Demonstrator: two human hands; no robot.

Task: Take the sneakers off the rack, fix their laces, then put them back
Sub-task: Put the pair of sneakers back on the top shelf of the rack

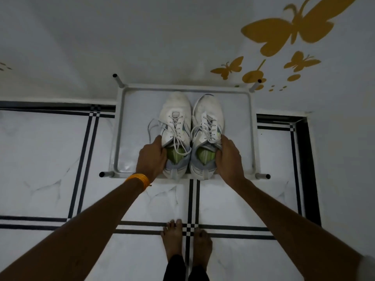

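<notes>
- Head view, landmark: the rack [119,126], a pale tray-like shelf on round legs, stands against the wall; every place below is given relative to it.
- Two white sneakers sit side by side near the rack's middle, toes toward the wall, heels at its front edge: the left sneaker [176,118] and the right sneaker [207,116]. They touch, or nearly touch, along their inner sides.
- Laces [157,123] are loose on both; one strand loops out over the rack surface to the left of the left sneaker.
- The left hand [151,157] has its grip closed on the left sneaker's collar, thumb inside the opening; an orange band [139,178] circles that wrist.
- The right hand [228,157] grips the right sneaker's collar likewise, fingers curled over the outer side.
- Step, as judged: the take-off stage, both sneakers held but resting on the rack, laces unfixed.
- Next move, as judged: lift both clear of the rack's raised rim, keeping trailing laces from snagging.
- Count: two sneakers, one rack, two hands, two bare feet [174,240] on the tiled floor in front of the rack.
</notes>
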